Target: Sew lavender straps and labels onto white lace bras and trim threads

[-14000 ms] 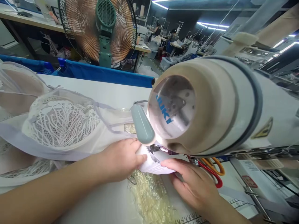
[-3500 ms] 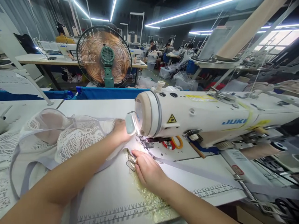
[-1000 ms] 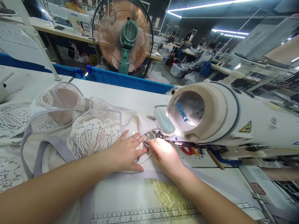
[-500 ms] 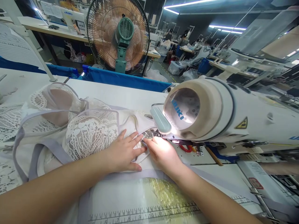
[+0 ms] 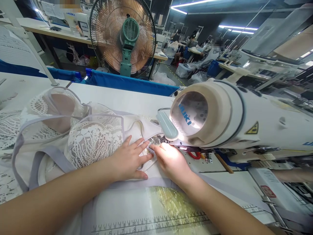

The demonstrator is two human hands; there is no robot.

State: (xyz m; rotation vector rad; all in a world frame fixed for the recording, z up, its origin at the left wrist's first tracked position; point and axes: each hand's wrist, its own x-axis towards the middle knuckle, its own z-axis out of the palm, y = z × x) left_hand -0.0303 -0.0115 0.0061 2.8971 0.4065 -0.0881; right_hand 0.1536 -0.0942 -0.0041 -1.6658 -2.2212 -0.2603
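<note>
A white lace bra (image 5: pixel 96 142) with pale lilac bands and straps lies across the machine bed, its wing running under the sewing machine's head (image 5: pixel 195 114). My left hand (image 5: pixel 133 158) rests flat on the fabric with its fingers spread, just left of the needle area. Close beside it, my right hand (image 5: pixel 170 160) has thumb and forefinger pressed together at the cloth near the metal presser foot area (image 5: pixel 158 139). Whatever lies between those fingertips is hidden. The machine head covers the needle from above.
A printed ruler (image 5: pixel 151 225) runs along the table's front, below a yellowish patch (image 5: pixel 168 200) under clear film. Red-handled scissors (image 5: pixel 194 155) lie under the machine arm. Behind the blue cloth trough (image 5: pixel 132 83) stands a large fan (image 5: pixel 129 36). A lamp pole (image 5: pixel 41 62) rises at left.
The view has shifted very slightly. Both hands and the bra stay in nearly the same place, with no visible change of grip.
</note>
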